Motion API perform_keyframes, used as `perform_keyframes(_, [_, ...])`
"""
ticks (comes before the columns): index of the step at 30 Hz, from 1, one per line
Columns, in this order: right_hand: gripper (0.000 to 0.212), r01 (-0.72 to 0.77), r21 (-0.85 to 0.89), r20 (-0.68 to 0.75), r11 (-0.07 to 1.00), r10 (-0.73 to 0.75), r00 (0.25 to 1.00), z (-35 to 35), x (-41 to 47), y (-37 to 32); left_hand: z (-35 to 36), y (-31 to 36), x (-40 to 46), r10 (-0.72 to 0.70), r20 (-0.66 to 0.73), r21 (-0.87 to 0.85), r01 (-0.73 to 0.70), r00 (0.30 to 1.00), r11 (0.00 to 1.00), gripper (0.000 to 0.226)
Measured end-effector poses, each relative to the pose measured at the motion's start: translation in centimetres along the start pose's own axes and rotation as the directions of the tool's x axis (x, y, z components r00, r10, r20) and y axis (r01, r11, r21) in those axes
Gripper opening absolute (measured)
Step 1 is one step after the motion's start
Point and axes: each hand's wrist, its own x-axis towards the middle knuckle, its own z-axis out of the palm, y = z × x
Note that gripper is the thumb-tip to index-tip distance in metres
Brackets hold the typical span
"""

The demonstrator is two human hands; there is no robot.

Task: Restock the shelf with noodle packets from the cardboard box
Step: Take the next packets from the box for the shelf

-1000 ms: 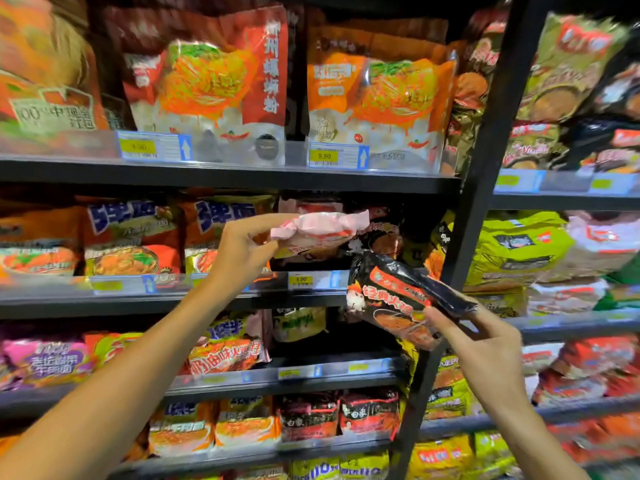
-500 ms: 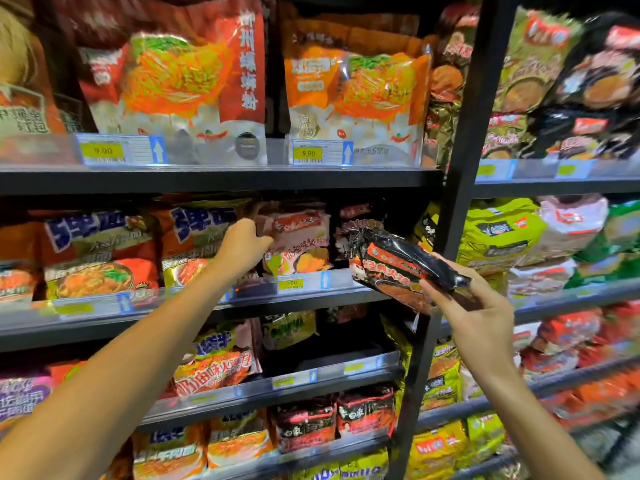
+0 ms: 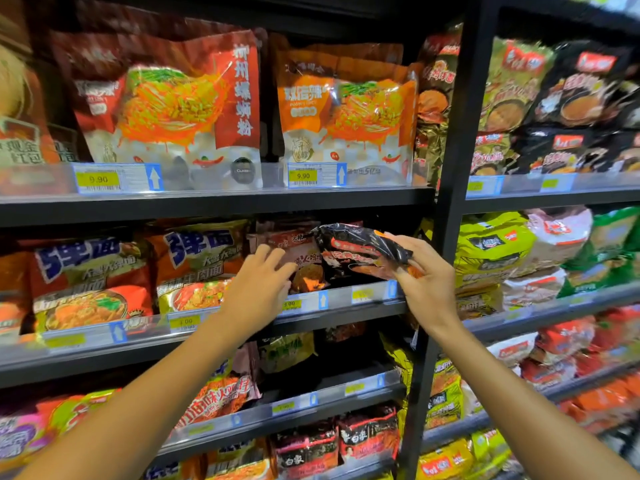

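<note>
While gripping a black noodle packet (image 3: pixel 360 252) by its right end, the person's right hand (image 3: pixel 427 289) is tilting it over the middle shelf (image 3: pixel 332 308) at three o'clock of the pink packet (image 3: pixel 294 254). Fingers loosely spread and holding nothing, the left hand (image 3: pixel 258 289) is hovering at that pink packet's front, beside orange packets (image 3: pixel 197 268) at nine o'clock.
</note>
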Motion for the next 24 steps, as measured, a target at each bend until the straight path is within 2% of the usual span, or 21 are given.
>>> perform_keyframes(2, [0.036, -0.048, -0.055, -0.020, 0.997, 0.047, 0.999, 0.6, 1.0, 0.3, 0.2, 0.5, -0.6, 0.022, 0.024, -0.058, -0.021, 0.999, 0.998, 0.032])
perform_keyframes(5, [0.030, -0.110, -0.217, 0.033, 0.970, 0.120, 0.992, 1.6, 2.5, 1.5, -0.8, 1.9, -1.2, -0.003, 0.281, -0.117, 0.038, 0.960, 0.992, 0.073])
perform_keyframes(6, [0.028, -0.139, -0.264, 0.058, 0.954, 0.160, 0.985, 2.0, 3.0, 1.7, -1.1, 2.3, -1.4, -0.007, 0.370, -0.112, 0.052, 0.929, 0.992, 0.078])
perform_keyframes(8, [0.025, -0.208, -0.331, 0.081, 0.920, 0.248, 0.966, 2.7, 4.0, 2.1, -1.4, 3.0, -1.6, -0.014, 0.472, -0.069, 0.053, 0.881, 0.996, 0.071])
perform_keyframes(10, [0.018, -0.290, -0.362, 0.075, 0.886, 0.338, 0.938, 3.5, 4.7, 2.6, -1.4, 3.3, -1.8, -0.027, 0.484, -0.071, 0.070, 0.875, 0.995, 0.067])
perform_keyframes(13, [0.023, -0.379, -0.445, 0.057, 0.811, 0.448, 0.892, 4.4, 5.0, 3.8, -0.9, 3.2, -2.2, -0.043, 0.481, -0.065, 0.084, 0.876, 0.994, 0.070])
perform_keyframes(14, [0.029, -0.393, -0.475, 0.059, 0.787, 0.475, 0.878, 4.6, 4.9, 4.1, -0.8, 3.1, -2.3, -0.049, 0.480, -0.065, 0.091, 0.876, 0.994, 0.075])
perform_keyframes(15, [0.044, -0.389, -0.500, 0.063, 0.774, 0.480, 0.875, 4.8, 4.6, 4.3, -0.9, 3.1, -2.5, -0.054, 0.481, -0.065, 0.097, 0.875, 0.993, 0.081])
perform_keyframes(17, [0.077, -0.351, -0.526, 0.064, 0.775, 0.447, 0.892, 5.0, 3.6, 4.1, -1.0, 3.2, -2.8, -0.046, 0.477, -0.057, 0.084, 0.878, 0.995, 0.094])
perform_keyframes(18, [0.082, -0.295, -0.537, 0.072, 0.790, 0.392, 0.917, 5.0, 2.9, 3.9, -1.0, 3.2, -2.9, -0.036, 0.466, -0.056, 0.070, 0.884, 0.996, 0.101])
perform_keyframes(20, [0.069, -0.118, -0.541, 0.127, 0.832, 0.220, 0.967, 4.9, 1.3, 3.7, -1.1, 3.4, -3.0, -0.020, 0.445, -0.060, 0.052, 0.895, 0.997, 0.106])
perform_keyframes(22, [0.040, 0.045, -0.530, 0.205, 0.847, 0.076, 0.976, 4.8, 0.0, 3.8, -1.0, 3.6, -2.7, -0.018, 0.415, -0.082, 0.057, 0.910, 0.995, 0.093])
perform_keyframes(23, [0.032, 0.092, -0.537, 0.252, 0.838, 0.055, 0.966, 4.8, -0.6, 3.8, -0.9, 3.8, -2.5, -0.023, 0.408, -0.088, 0.064, 0.913, 0.994, 0.087])
perform_keyframes(24, [0.035, 0.126, -0.557, 0.299, 0.821, 0.057, 0.953, 4.8, -1.1, 3.9, -0.8, 4.0, -2.4, -0.030, 0.410, -0.088, 0.072, 0.912, 0.993, 0.082])
